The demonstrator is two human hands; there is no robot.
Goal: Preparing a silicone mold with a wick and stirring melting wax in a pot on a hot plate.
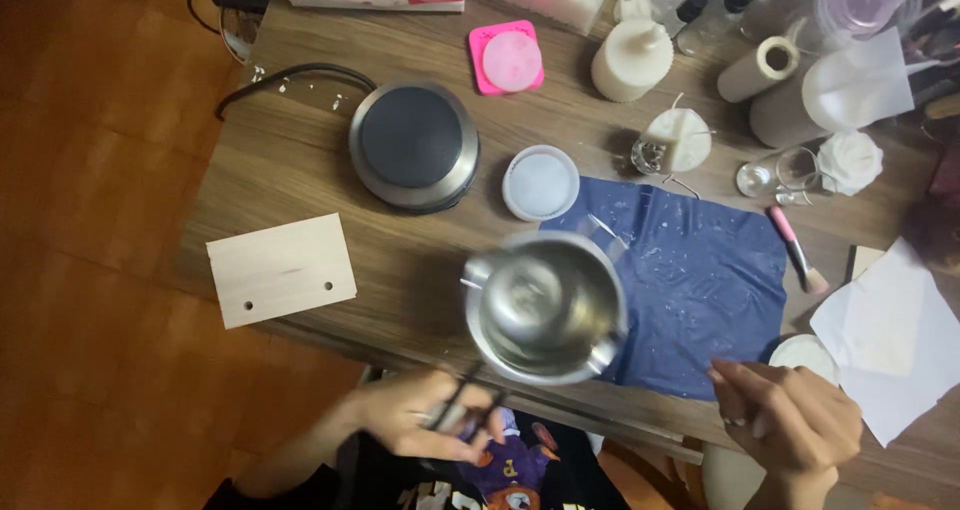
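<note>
**Steel Pitcher Held Above the Table Edge**

My left hand [425,418] is clenched around a dark handle [455,395], which runs up and to the right to a polished steel pitcher [545,308]. The pitcher is blurred. It sits in front of the near edge of the wooden table [300,160], and its right side overlaps the blue sheet [700,270]. I cannot tell whether its base touches the table or is lifted clear. The inside looks shiny, and I cannot make out any contents.

My right hand [790,420] is at the lower right, at the near edge of the blue sheet. Its fingers are curled inward with the tips against the sheet's edge. I cannot tell whether they pinch the sheet or only rest there. Just beside this hand is a small white round lid [800,352].

Surrounding items:
- A round electric hot plate [413,143] with a dark top stands beyond the pitcher, well apart from it.
- A white round dish [541,182] lies between the hot plate and the blue sheet.
- A pale wooden board [281,269] with two small holes lies at the left, overhanging the table edge.
- A pink square mould [507,58] lies at the far side.
- A white candle [632,60] stands to its right.
- A pink-handled brush [795,248] lies just right of the blue sheet.
- White paper [895,335] lies at the far right.
</note>
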